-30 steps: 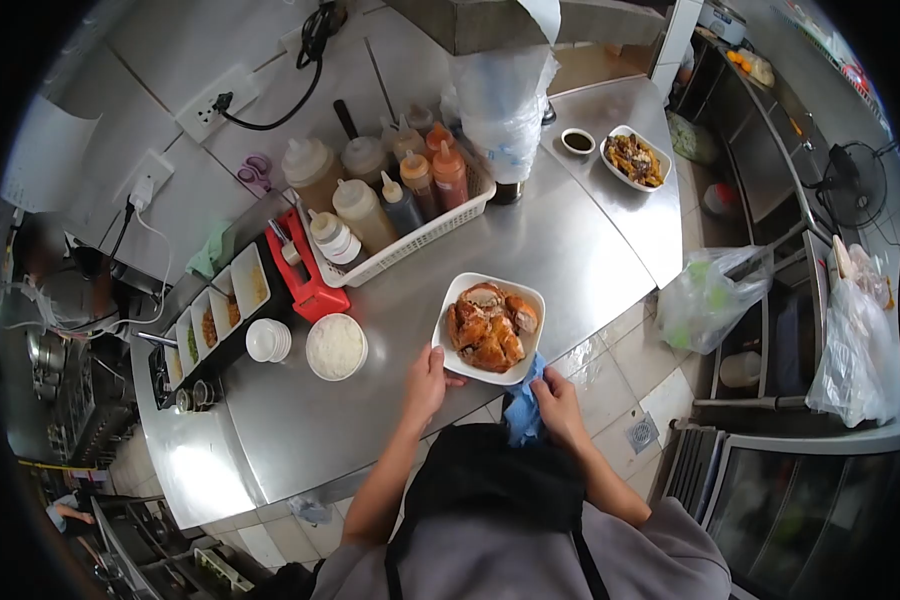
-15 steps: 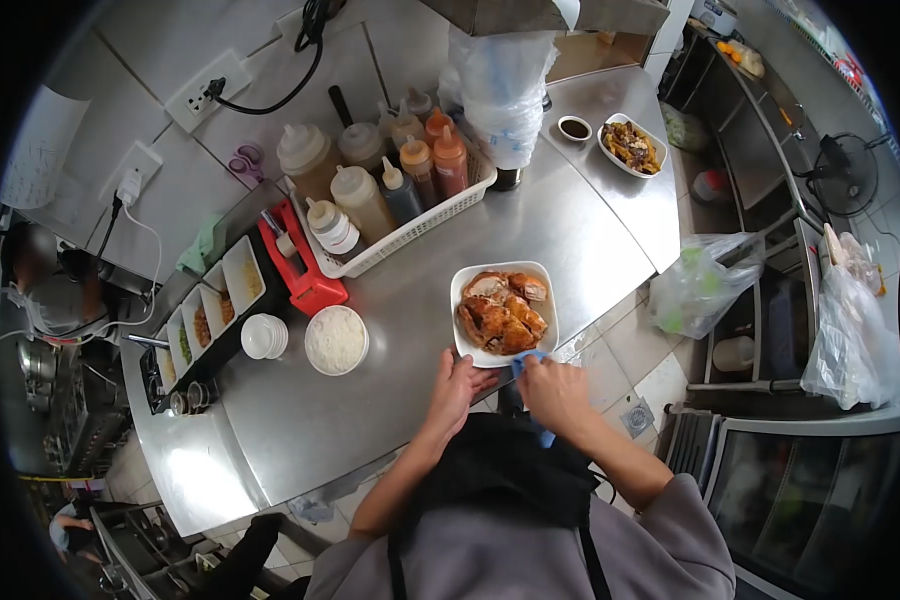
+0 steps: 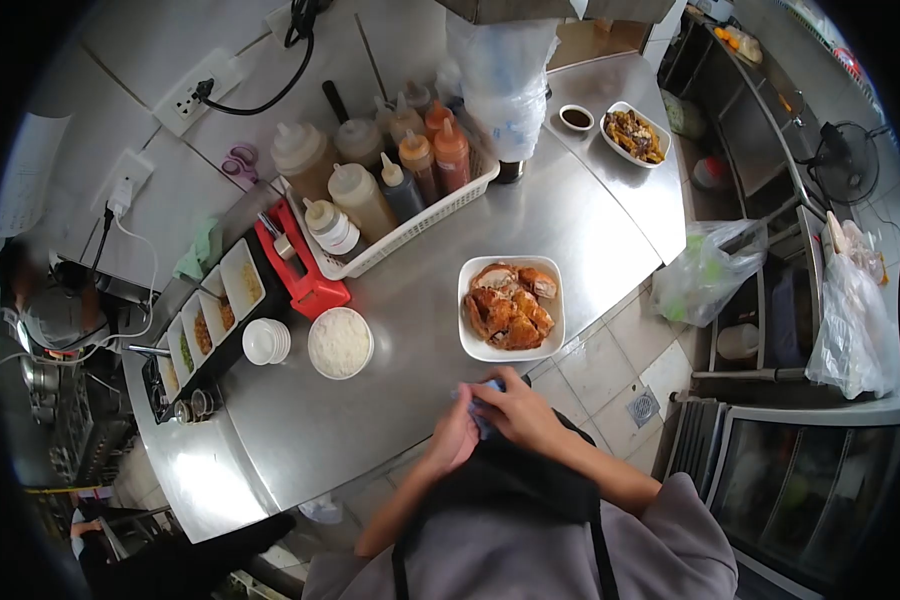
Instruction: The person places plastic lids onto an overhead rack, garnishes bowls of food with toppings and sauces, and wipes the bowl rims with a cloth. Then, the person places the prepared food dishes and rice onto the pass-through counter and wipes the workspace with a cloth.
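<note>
Both of my hands meet over the front edge of the steel counter, just below a white square dish (image 3: 550, 345) of browned, cut-up roast chicken (image 3: 510, 308). A crumpled blue cloth (image 3: 487, 394) is bunched between them. My right hand (image 3: 522, 414) has its fingers closed around the cloth. Fingers of my left hand (image 3: 455, 430) press on the cloth's other side, partly hidden. Neither hand touches the dish. To the left stands a round bowl (image 3: 370, 358) filled with white rice (image 3: 340, 342).
Behind are a white basket (image 3: 420, 222) of squeeze bottles and a red holder (image 3: 315, 290). Small stacked white dishes (image 3: 266, 341) and a topping tray (image 3: 205, 325) stand left. A sauce cup (image 3: 576, 118) and another food dish (image 3: 634, 138) sit far right. A person (image 3: 60, 300) is at far left.
My right hand has drawn the blue cloth away from the dish's near rim, down toward my body. My left hand has left the dish's side and joined it at the cloth.
</note>
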Available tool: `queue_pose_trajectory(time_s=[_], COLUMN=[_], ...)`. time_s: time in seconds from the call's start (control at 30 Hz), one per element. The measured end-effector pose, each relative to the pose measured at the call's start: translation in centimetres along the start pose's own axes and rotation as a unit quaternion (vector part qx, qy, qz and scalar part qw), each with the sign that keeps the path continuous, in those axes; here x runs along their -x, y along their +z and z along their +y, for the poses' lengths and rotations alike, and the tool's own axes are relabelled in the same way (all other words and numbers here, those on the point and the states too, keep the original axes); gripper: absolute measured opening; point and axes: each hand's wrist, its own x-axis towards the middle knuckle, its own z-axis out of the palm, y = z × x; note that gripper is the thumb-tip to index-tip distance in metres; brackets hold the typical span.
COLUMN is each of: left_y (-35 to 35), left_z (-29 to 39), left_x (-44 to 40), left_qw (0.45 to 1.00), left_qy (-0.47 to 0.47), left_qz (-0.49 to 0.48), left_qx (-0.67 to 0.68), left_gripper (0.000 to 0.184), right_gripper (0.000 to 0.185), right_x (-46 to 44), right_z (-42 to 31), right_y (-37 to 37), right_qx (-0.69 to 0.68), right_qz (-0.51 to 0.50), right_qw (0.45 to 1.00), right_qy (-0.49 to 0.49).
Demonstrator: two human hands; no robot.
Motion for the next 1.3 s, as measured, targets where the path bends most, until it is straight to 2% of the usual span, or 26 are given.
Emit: queue_pose_trajectory(time_s=[0.03, 0.1, 0.13, 0.2, 0.27, 0.37, 0.47, 0.53, 0.6, 0.67, 0.7, 0.77, 0.8, 0.83, 0.9, 0.93, 1.0, 1.03, 1.07, 1.1, 1.17, 1.2, 1.3], left_y=[0.3, 0.7, 0.2, 0.7, 1.4, 2.1, 1.2, 1.7, 2.6, 3.4, 3.3, 3.0, 4.7, 4.3, 5.4, 4.6, 2.3, 1.7, 1.7, 1.8, 2.4, 2.6, 3.2], left_z=[0.4, 2.0, 2.7, 5.2, 5.8, 6.5, 6.2, 4.7, 3.0, 0.7, -0.6, -2.7, -2.7, -3.9, -2.2, -1.7, -0.7, 0.6, 2.3, 3.3, 3.3, 3.0, 2.6], left_x=[1.0, 2.0, 1.3, -0.6, -3.5, -5.4, -6.1, -5.7, -5.7, -5.9, -5.7, -5.5, -4.1, -3.8, -2.0, -2.3, -2.8, -3.1, -3.8, -4.3, -5.7, -6.2, -6.5], left_qw=[0.994, 0.949, 0.939, 0.874, 0.889, 0.877, 0.898, 0.924, 0.948, 0.969, 0.953, 0.91, 0.876, 0.798, 0.799, 0.826, 0.872, 0.895, 0.915, 0.933, 0.973, 0.985, 0.988], left_qy=[0.019, 0.061, 0.13, 0.215, 0.151, 0.132, 0.123, 0.128, 0.136, 0.139, 0.158, 0.201, 0.172, 0.252, 0.182, 0.172, 0.148, 0.148, 0.146, 0.142, 0.075, 0.042, 0.051], left_qz=[0.01, 0.021, 0.058, 0.134, 0.141, 0.118, 0.092, 0.094, 0.091, 0.085, 0.071, 0.041, 0.041, 0.034, 0.002, -0.002, -0.009, 0.018, 0.046, 0.074, 0.0, -0.04, -0.076], left_qx=[-0.104, -0.309, -0.312, -0.415, -0.408, -0.446, -0.413, -0.348, -0.273, -0.188, -0.247, -0.36, -0.448, -0.546, -0.573, -0.537, -0.466, -0.421, -0.373, -0.323, -0.218, -0.164, -0.124], left_gripper=[0.047, 0.045, 0.044, 0.043, 0.041, 0.036, 0.033, 0.031, 0.03, 0.03, 0.031, 0.033, 0.035, 0.036, 0.035, 0.036, 0.039, 0.042, 0.044, 0.047, 0.051, 0.054, 0.046], right_gripper=[0.031, 0.03, 0.028, 0.025, 0.032, 0.037, 0.039, 0.039, 0.038, 0.038, 0.038, 0.038, 0.035, 0.034, 0.031, 0.026, 0.023, 0.021, 0.02, 0.021, 0.023, 0.023, 0.027], right_x=[1.2, 3.2, 4.0, 4.5, 4.2, 1.6, 0.3, 0.7, 0.9, 1.5, 1.8, 2.1, 2.2, 2.4, 2.9, 2.9, 2.8, 2.6, 2.6, 2.3, 1.3, 0.4, -2.1], right_z=[0.4, 1.8, 3.4, 6.3, 9.0, 9.0, 10.8, 9.6, 8.5, 8.0, 7.4, 6.0, 4.7, 4.9, 5.7, 5.8, 6.3, 6.5, 5.7, 4.6, 2.8, 1.9, 2.0], right_y=[-0.2, -1.7, -2.2, -3.5, -5.0, -5.8, -3.4, -2.8, -1.8, 0.7, 1.8, 3.1, 2.6, 2.7, 2.8, 2.5, 1.3, 0.5, -0.8, -1.9, -3.9, -4.4, -3.6], right_qx=[-0.007, -0.011, -0.032, -0.041, -0.044, -0.217, -0.318, -0.38, -0.464, -0.517, -0.542, -0.514, -0.506, -0.495, -0.47, -0.481, -0.365, -0.305, -0.246, -0.143, 0.07, 0.098, 0.162], right_qz=[-0.021, 0.017, 0.074, 0.245, 0.292, 0.287, 0.262, 0.294, 0.349, 0.342, 0.336, 0.326, 0.326, 0.33, 0.34, 0.352, 0.37, 0.379, 0.356, 0.331, 0.266, 0.208, 0.084], right_qw=[0.999, 0.998, 0.992, 0.954, 0.931, 0.902, 0.881, 0.84, 0.771, 0.74, 0.724, 0.749, 0.752, 0.756, 0.764, 0.75, 0.816, 0.842, 0.867, 0.907, 0.951, 0.961, 0.957], right_qy=[0.023, 0.067, 0.1, 0.167, 0.213, 0.237, 0.231, 0.253, 0.263, 0.262, 0.262, 0.26, 0.269, 0.274, 0.283, 0.286, 0.253, 0.233, 0.247, 0.216, 0.143, 0.155, 0.226])
